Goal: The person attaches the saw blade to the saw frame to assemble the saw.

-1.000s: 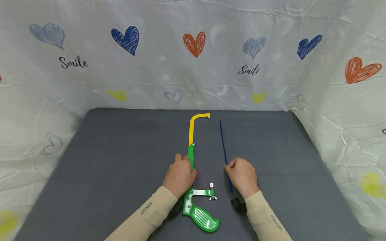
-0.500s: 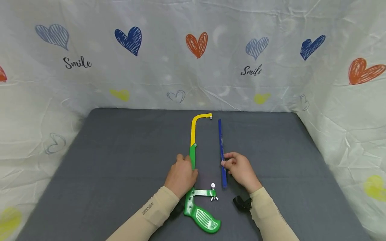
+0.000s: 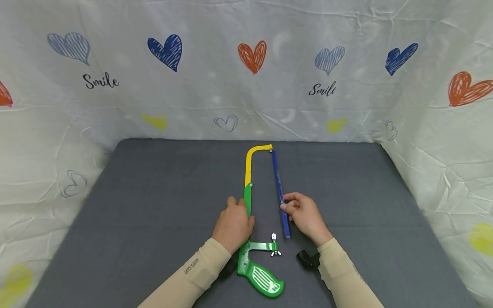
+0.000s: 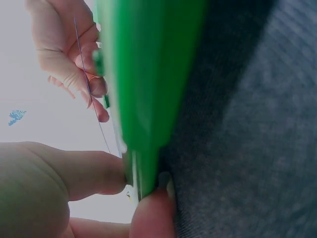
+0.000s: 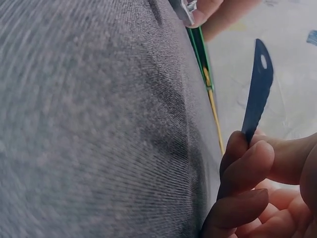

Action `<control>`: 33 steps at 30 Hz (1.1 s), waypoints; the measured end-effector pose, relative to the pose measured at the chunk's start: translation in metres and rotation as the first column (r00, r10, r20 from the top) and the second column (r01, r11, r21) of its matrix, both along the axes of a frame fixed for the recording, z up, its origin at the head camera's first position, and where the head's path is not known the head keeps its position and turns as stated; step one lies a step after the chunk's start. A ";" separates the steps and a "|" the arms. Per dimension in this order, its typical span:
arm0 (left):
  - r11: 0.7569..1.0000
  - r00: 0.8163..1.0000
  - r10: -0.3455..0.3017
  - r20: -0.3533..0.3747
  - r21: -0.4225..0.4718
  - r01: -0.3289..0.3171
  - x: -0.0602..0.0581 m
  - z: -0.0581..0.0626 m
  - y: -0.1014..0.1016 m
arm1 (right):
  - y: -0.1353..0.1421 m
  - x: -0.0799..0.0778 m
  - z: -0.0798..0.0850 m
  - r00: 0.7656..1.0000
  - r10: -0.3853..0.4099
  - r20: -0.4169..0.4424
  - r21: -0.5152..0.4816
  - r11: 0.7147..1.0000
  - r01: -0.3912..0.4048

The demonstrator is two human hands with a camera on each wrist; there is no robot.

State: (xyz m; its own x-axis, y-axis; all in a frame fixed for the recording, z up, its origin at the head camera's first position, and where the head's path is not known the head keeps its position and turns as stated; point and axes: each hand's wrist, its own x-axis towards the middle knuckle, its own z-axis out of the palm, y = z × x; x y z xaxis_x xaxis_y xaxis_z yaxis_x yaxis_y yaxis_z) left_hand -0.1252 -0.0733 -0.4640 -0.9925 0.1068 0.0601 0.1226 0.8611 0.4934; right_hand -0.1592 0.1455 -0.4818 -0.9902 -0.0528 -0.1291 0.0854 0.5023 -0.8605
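Observation:
A hacksaw frame (image 3: 248, 169), yellow at the far part and green nearer me, lies on the grey cloth with its handle (image 3: 263, 279) towards me. My left hand (image 3: 233, 224) grips its green bar (image 4: 153, 64) between thumb and fingers. On the right, my right hand (image 3: 306, 216) pinches a blue hacksaw blade (image 3: 276, 175) about two thirds down its length. The blade's far end overlaps the tip of the yellow arm at a small metal pin (image 3: 271, 150). In the right wrist view the near end of the blade (image 5: 257, 89) shows an oval hole and wavy teeth.
A green bracket (image 3: 262, 246) with a metal wing nut (image 3: 275, 253) sticks out from the frame near the handle. A black wrist camera (image 3: 307, 259) sits under my right wrist. Behind the cloth-covered table (image 3: 173, 192) hangs a white curtain (image 3: 285, 25) printed with hearts.
My right hand has turned the blade so its flat side shows, then brought it left until its far end meets the yellow arm's tip. My left hand keeps its grip on the frame.

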 end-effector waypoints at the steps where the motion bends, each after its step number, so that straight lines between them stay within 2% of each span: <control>1: 1.000 1.000 0.001 0.003 0.001 -0.001 0.000 0.000 0.000 | 0.000 0.000 0.000 1.000 -0.004 -0.001 0.000 1.000 0.004; 23: 0.999 1.000 0.002 -0.009 -0.033 -0.002 -0.001 0.001 0.002 | -0.005 -0.001 0.000 1.000 0.007 -0.016 0.002 1.000 -0.007; 33: 0.999 1.000 0.000 0.004 -0.037 0.000 -0.001 0.001 0.002 | -0.004 -0.004 -0.001 1.000 -0.003 0.014 0.007 1.000 0.003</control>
